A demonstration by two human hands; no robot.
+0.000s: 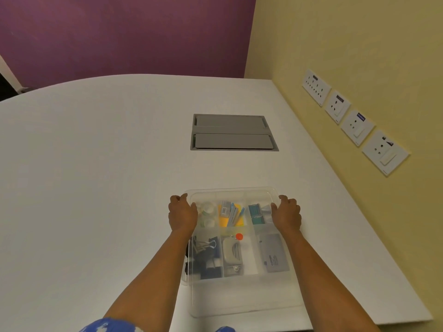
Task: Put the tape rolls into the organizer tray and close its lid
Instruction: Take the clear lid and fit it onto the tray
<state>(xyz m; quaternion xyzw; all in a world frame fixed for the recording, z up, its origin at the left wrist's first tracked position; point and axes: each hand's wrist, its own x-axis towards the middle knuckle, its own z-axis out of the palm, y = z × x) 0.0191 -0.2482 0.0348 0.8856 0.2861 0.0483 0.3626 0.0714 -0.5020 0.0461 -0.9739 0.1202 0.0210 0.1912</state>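
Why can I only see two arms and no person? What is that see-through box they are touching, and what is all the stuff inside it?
The camera sits on the person's head and looks down, so you see only their arms, like your own when you look down. The left hand and right hand each have a grip on one side of a clear lid. They hold it over an organizer tray on a white table. Through the lid you can see small compartments with office things: black binder clips, a grey hole punch, yellow sticky notes and clear tape rolls. The grey panel farther back is part of the table.
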